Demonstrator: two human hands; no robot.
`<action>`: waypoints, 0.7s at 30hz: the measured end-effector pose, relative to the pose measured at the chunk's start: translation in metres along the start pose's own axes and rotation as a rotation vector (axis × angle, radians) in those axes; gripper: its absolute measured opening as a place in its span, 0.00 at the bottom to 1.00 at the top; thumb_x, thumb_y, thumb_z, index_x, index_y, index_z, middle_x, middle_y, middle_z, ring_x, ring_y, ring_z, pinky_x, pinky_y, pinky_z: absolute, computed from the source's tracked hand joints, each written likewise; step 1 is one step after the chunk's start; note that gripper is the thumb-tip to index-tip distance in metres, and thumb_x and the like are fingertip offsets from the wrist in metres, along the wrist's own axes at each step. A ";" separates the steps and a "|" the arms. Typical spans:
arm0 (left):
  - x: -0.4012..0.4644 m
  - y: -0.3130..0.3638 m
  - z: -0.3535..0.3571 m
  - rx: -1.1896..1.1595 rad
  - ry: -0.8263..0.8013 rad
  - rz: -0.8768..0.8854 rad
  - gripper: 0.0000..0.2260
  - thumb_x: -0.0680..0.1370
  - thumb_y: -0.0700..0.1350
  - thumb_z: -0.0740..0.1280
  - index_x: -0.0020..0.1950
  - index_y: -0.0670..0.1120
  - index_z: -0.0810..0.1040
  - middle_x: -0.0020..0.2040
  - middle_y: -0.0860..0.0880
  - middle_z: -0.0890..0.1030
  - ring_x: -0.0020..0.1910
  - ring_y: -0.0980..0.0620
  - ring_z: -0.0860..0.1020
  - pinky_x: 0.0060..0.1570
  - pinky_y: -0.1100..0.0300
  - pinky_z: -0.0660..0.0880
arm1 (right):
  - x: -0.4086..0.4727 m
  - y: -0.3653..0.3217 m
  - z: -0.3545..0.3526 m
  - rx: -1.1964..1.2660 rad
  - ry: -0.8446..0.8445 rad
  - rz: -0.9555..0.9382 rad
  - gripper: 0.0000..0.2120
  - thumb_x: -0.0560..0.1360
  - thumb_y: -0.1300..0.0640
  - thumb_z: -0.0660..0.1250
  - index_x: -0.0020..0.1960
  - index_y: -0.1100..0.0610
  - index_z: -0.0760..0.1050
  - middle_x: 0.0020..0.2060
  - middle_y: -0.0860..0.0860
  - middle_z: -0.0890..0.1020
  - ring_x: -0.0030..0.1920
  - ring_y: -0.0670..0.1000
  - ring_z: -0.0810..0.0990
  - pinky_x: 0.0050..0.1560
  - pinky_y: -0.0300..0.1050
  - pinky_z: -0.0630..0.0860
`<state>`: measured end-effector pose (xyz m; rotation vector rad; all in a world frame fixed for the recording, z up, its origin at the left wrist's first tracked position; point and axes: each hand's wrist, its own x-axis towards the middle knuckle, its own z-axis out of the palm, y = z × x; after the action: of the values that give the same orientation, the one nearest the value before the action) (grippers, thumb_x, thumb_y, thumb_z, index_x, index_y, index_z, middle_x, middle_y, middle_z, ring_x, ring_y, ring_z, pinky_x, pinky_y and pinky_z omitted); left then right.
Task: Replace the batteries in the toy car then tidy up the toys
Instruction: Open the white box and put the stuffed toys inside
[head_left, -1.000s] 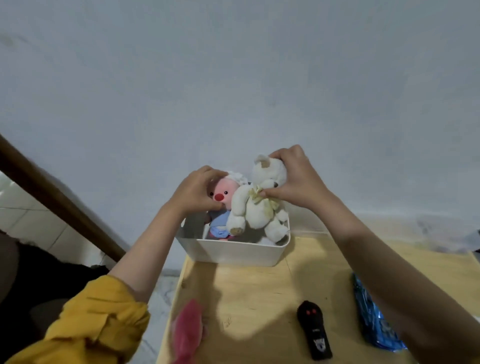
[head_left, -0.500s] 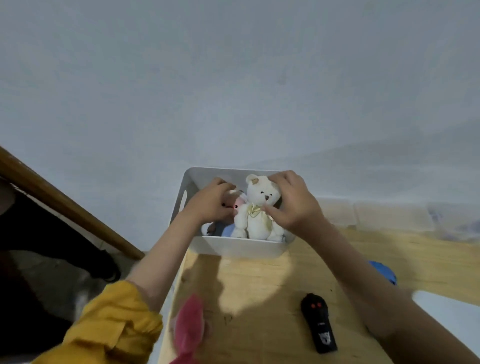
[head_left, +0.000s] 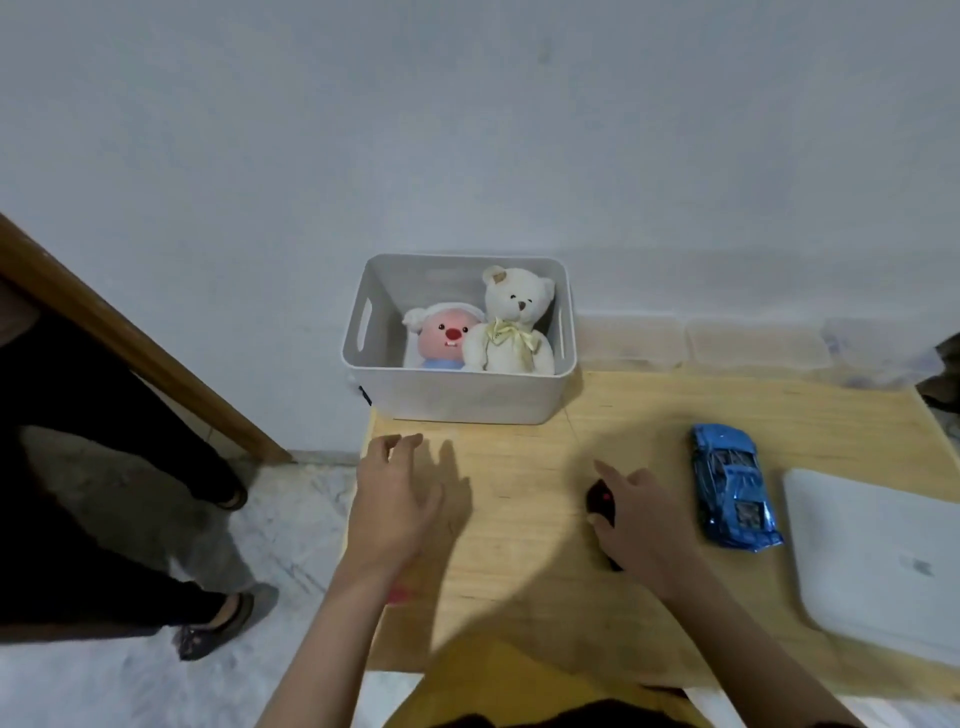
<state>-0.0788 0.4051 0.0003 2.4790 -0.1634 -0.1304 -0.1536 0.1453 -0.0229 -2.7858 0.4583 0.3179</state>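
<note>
A white teddy bear (head_left: 511, 322) and a pink plush (head_left: 444, 338) sit upright side by side inside the white bin (head_left: 457, 402) at the table's back left corner. No hand touches them. My left hand (head_left: 395, 499) hovers over the table's left edge, fingers spread and holding nothing. A bit of a pink toy (head_left: 399, 593) shows under that wrist. My right hand (head_left: 644, 525) lies over the black remote (head_left: 601, 503), fingers loosely extended, covering most of it. The blue toy car (head_left: 732, 488) rests on the table just right of that hand.
A white laptop (head_left: 878, 561) lies shut at the right edge of the wooden table (head_left: 519, 597). Clear plastic boxes (head_left: 753, 345) line the wall behind. Another person's legs and shoes (head_left: 213, 618) stand on the floor at the left, beside a slanted wooden beam (head_left: 130, 338).
Both hands let go of the plush toys, which now sit in the bin, and drew back toward me. The right hand came down onto the remote.
</note>
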 end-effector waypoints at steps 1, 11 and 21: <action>-0.006 -0.004 0.003 0.071 -0.053 -0.099 0.25 0.73 0.44 0.70 0.69 0.47 0.69 0.66 0.45 0.68 0.64 0.43 0.69 0.59 0.55 0.71 | -0.003 0.002 0.006 -0.016 -0.024 0.030 0.31 0.74 0.47 0.65 0.73 0.45 0.56 0.60 0.54 0.71 0.53 0.53 0.75 0.50 0.45 0.76; -0.031 -0.020 0.013 0.103 -0.134 -0.375 0.16 0.75 0.49 0.64 0.63 0.52 0.69 0.53 0.43 0.70 0.46 0.39 0.76 0.41 0.45 0.80 | -0.022 0.013 0.028 0.162 0.139 0.037 0.27 0.71 0.52 0.67 0.68 0.47 0.66 0.56 0.55 0.71 0.48 0.53 0.76 0.40 0.44 0.77; -0.017 0.037 -0.022 -0.414 0.219 -0.071 0.15 0.71 0.47 0.74 0.53 0.54 0.72 0.45 0.61 0.78 0.42 0.58 0.80 0.30 0.49 0.80 | -0.044 0.007 -0.023 0.438 0.626 -0.058 0.27 0.67 0.64 0.73 0.64 0.58 0.71 0.53 0.57 0.76 0.50 0.51 0.75 0.41 0.34 0.71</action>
<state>-0.0958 0.3918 0.0414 2.0683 0.0424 0.0722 -0.1930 0.1434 0.0084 -2.4033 0.5041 -0.6152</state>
